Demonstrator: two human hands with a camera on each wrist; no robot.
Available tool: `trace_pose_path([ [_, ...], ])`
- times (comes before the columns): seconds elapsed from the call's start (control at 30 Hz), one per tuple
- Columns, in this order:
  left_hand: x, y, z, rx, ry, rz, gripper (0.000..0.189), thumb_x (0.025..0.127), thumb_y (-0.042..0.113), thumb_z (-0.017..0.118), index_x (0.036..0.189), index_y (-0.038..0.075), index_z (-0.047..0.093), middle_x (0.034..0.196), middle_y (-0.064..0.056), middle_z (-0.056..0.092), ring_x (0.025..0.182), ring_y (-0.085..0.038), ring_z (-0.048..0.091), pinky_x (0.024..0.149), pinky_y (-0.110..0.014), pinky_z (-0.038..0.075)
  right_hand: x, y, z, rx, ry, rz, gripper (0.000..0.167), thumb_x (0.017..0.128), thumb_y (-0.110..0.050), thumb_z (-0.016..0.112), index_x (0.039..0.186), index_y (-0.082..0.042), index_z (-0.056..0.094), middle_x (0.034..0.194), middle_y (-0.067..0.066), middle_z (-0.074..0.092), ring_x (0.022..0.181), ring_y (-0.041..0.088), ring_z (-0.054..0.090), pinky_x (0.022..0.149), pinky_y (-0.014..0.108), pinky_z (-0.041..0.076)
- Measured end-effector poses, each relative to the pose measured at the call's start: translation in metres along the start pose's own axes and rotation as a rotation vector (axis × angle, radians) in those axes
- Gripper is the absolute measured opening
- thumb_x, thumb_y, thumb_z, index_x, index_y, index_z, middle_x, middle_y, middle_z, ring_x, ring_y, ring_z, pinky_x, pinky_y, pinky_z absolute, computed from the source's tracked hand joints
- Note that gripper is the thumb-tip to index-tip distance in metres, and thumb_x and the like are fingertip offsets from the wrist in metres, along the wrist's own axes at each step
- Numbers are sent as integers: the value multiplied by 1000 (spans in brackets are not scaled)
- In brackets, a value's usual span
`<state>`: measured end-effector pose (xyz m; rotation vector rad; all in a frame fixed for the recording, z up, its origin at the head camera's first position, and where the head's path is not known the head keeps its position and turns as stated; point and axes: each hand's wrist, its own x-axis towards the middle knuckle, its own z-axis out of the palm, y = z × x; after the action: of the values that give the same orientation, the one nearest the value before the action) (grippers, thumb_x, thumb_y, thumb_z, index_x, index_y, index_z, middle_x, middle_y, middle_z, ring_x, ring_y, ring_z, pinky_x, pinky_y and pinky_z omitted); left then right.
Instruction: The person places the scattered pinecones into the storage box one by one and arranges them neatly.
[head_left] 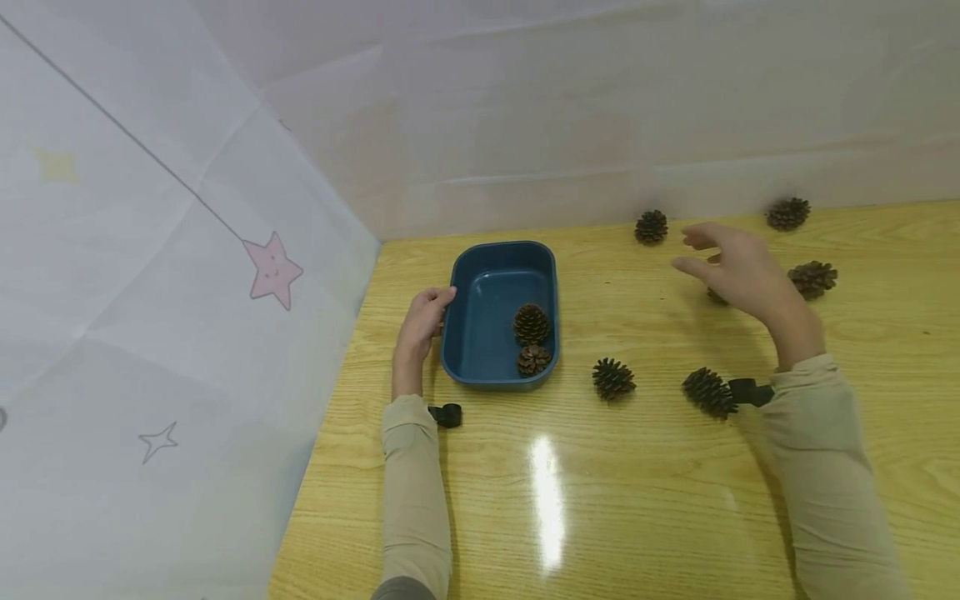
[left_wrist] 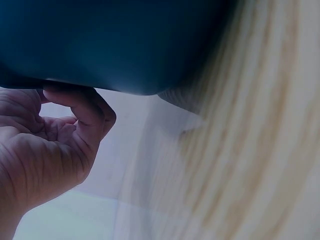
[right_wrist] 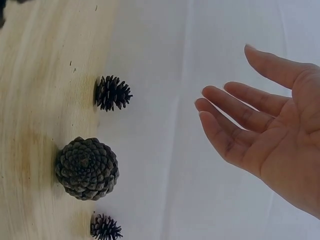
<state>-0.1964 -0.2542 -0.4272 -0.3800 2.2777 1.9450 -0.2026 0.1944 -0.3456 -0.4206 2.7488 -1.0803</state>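
A dark blue rectangular plastic container (head_left: 480, 383) stands on the table with two pine cones (head_left: 531, 323) at its near right corner. My left hand (head_left: 424, 321) grips its left rim; in the left wrist view the curled fingers (left_wrist: 82, 107) lie against the container wall (left_wrist: 100, 45). To the right, my right hand (head_left: 742, 271) hovers above the table, fingers spread and holding nothing. One pine cone (head_left: 716, 296) is partly hidden beneath it, and another (head_left: 812, 280) lies beside the wrist. In the right wrist view the empty palm (right_wrist: 285, 135) faces a large pine cone (right_wrist: 87, 168).
More pine cones lie about: one at the back (head_left: 651, 227), one at the back right (head_left: 787, 214), one right of the container (head_left: 613, 379) and one by the right wrist camera (head_left: 709, 392). White cloth (head_left: 570, 108) hangs behind and at the left of the wooden table (head_left: 630, 500).
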Motion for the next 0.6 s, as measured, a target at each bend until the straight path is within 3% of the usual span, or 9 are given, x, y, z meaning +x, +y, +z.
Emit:
trace_pose_path([
  [0.3, -1, 2, 1, -1, 0, 4, 35, 109, 28, 57, 115, -6, 59, 74, 0, 51, 56, -7, 47, 53, -21, 45, -5, 7, -5, -6, 45, 14, 73, 107, -47, 55, 157, 2, 37, 152, 33, 43, 124, 57, 50, 98, 67, 43],
  [0.6, 2, 2, 0, -2, -9, -15, 43, 108, 30, 58, 126, -9, 59, 82, -2, 55, 62, -7, 53, 57, -21, 48, -6, 14, -10, -26, 45, 20, 74, 107, -48, 54, 156, 5, 37, 150, 37, 42, 121, 60, 52, 96, 68, 43],
])
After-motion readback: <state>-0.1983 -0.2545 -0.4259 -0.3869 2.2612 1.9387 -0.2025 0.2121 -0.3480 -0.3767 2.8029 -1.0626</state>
